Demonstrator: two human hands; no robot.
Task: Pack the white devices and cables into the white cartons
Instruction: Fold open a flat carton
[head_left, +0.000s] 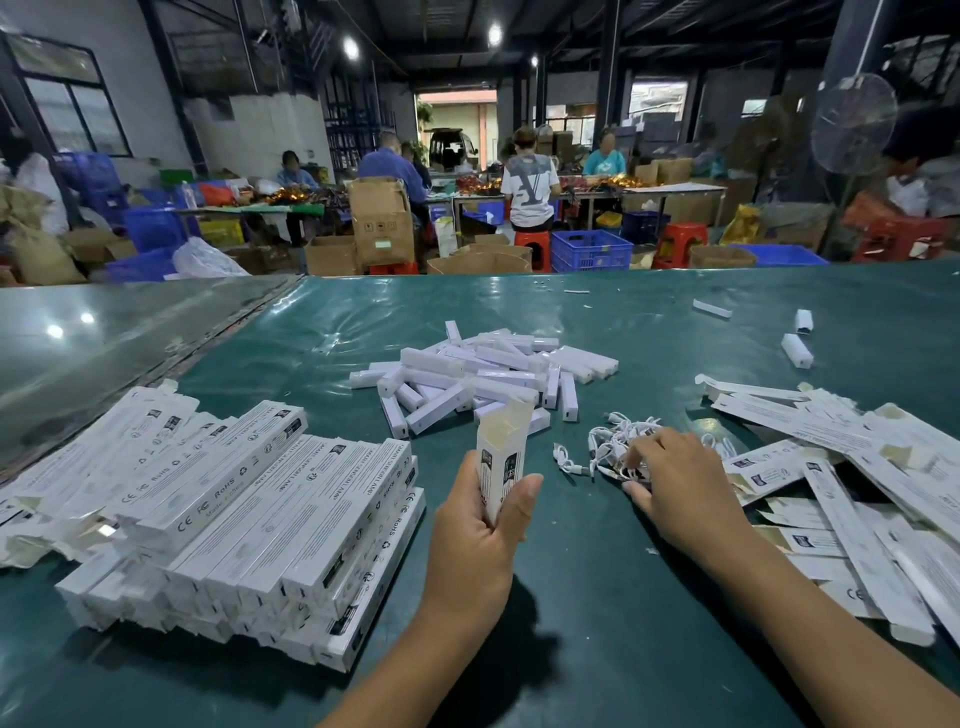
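Observation:
My left hand (480, 525) grips a white carton (503, 457) upright above the green table, its top flap open toward the far side. My right hand (675, 483) reaches into a tangle of white cables (610, 441) just right of the carton, its fingertips curled on the cables. Behind them lies a heap of white bar-shaped devices (483, 376). A neat stack of closed cartons (249, 519) sits at the left. Flat, unfolded cartons (852, 488) are spread at the right.
The green table (571, 597) carries a few stray devices (797, 351) at the far right. A grey sheet (104, 343) covers the far left. Beyond the table's far edge, people sit at benches among cardboard boxes, blue crates (589, 249) and red stools.

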